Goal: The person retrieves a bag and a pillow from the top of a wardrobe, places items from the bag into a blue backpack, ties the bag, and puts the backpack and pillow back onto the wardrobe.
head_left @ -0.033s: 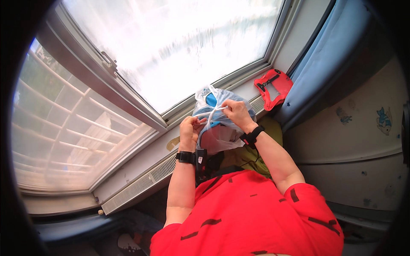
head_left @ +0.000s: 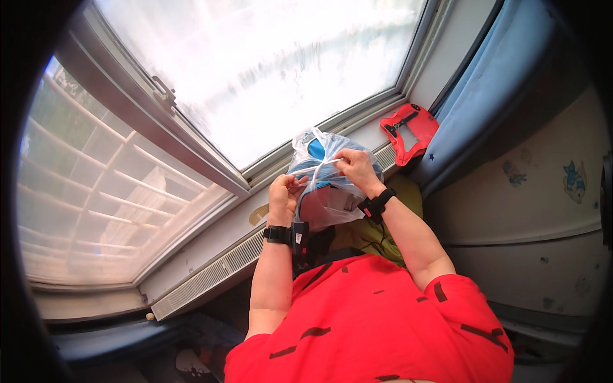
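A clear plastic bag (head_left: 341,199) stands by the window sill with blue and pinkish things inside; I cannot make out what they are. Its white twisted handles cross in a knot near the top. My left hand (head_left: 283,193) pinches one handle end at the bag's left side, fingers closed. On the other side, my right hand (head_left: 355,168) grips the other end between thumb and fingers. The handles are stretched between both hands. Each wrist wears a black strap, the left one with a small black box attached.
Behind the bag is a frosted window (head_left: 281,70), and an open window sash (head_left: 115,191) stands at the left. A red frame-shaped object (head_left: 418,148) with a black strap rests on the right of the sill. A white grille (head_left: 217,276) runs below. Blue curtain (head_left: 485,83) hangs at right.
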Motion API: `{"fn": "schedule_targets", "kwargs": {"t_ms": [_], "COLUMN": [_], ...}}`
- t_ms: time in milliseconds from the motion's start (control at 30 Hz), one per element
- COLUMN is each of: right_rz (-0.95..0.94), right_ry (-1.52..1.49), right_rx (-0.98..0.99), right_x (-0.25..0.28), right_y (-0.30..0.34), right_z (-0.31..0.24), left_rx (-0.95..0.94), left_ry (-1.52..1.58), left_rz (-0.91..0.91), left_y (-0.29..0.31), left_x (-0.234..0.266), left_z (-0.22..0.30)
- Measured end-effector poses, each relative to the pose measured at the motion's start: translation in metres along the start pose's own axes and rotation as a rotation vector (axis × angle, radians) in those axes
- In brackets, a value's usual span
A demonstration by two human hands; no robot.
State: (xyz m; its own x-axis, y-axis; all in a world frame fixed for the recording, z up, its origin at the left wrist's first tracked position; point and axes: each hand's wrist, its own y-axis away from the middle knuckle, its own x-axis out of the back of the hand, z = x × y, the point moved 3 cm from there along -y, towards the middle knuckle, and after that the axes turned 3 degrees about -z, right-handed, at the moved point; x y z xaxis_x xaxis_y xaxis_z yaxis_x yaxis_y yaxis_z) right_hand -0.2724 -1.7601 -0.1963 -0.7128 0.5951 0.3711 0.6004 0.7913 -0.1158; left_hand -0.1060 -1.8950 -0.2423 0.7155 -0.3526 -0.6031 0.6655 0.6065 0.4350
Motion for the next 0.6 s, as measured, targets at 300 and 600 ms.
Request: {"fn": "schedule_targets", "kwargs": {"t_ms": [300,600], "right_rz": [0.065,-0.199], "right_ry": [-0.776,-1.001], "right_rx": [-0.623,-0.522], "right_x": [0.014,0.017], "right_y": [-0.003,-0.010], "right_z": [0.065,0.017], "left_rx": [0.136,0.147], "left_ry": [0.336,0.337], "left_rz": [0.103,-0.322], "left_y": [-0.019,-0.002], "left_x": [0.026,-0.009], "left_z": [-0.002,0.020]}}
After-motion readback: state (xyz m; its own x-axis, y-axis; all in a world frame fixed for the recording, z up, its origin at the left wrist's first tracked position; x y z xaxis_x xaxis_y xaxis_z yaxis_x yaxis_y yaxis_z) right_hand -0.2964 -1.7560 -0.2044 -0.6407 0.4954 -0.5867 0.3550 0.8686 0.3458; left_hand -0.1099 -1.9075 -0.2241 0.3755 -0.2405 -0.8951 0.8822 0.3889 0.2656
